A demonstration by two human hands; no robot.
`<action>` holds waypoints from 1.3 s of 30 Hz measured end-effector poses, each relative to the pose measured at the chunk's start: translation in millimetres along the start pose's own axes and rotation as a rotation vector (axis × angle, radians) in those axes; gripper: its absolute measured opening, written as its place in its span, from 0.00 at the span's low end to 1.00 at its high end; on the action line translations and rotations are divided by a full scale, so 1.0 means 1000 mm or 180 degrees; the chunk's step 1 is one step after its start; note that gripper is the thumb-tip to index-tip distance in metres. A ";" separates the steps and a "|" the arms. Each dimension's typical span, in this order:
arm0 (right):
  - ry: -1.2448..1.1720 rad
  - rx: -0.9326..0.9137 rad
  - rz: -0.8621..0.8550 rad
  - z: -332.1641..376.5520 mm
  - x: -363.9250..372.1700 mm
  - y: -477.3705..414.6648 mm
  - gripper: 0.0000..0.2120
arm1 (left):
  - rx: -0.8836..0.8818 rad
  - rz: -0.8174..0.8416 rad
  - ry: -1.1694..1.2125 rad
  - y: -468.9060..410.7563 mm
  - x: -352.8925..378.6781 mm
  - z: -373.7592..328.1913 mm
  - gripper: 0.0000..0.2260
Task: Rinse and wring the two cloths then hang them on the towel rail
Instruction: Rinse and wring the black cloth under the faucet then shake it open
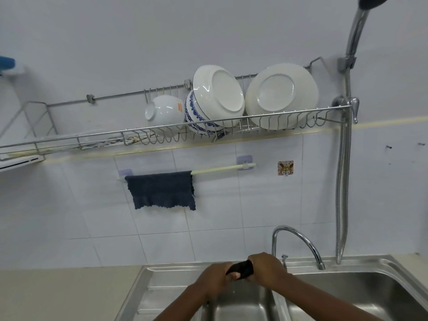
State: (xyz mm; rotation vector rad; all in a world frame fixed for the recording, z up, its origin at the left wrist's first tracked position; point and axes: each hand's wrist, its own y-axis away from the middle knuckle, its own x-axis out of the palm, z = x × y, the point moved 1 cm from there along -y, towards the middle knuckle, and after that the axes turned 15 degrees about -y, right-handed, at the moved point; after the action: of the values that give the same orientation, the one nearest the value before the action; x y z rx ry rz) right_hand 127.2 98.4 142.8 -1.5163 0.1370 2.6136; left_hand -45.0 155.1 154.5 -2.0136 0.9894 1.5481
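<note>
A dark cloth [242, 269] is twisted into a tight roll above the left sink basin [231, 304]. My left hand [214, 280] grips its left end and my right hand [266, 269] grips its right end. Drops of water fall below the cloth. A dark blue cloth [162, 189] hangs spread over the left part of the white towel rail [222, 169] on the tiled wall. The right half of the rail is bare.
A curved chrome tap [298, 242] stands between the two steel basins, right of my hands. A wire dish rack [185, 130] with bowls and plates hangs above the rail. A shower hose [342, 193] hangs at the right. A beige countertop [64, 293] lies left.
</note>
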 end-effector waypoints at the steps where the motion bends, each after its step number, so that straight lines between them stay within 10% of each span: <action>1: -0.0020 0.0105 -0.0004 0.000 0.002 -0.001 0.15 | -0.0022 -0.0194 -0.0250 -0.001 0.005 -0.001 0.12; 14: -0.0646 0.0406 0.0390 0.002 0.014 0.007 0.07 | -0.0079 -0.0783 -0.0813 0.003 0.037 0.001 0.10; 28: -0.0196 -0.0468 -0.0125 -0.004 0.001 0.011 0.08 | -0.0532 0.1475 0.2680 -0.001 0.001 0.005 0.12; 39: -0.0109 -0.0036 0.0010 0.005 -0.006 0.018 0.08 | 0.0262 -0.0061 -0.1014 0.006 -0.004 -0.012 0.15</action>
State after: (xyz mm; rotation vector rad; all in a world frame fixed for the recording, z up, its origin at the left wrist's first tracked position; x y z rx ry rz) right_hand 123.1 81.4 151.2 -1.4752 0.1219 2.6454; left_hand -42.5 143.8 162.7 -1.6498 0.8875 1.7199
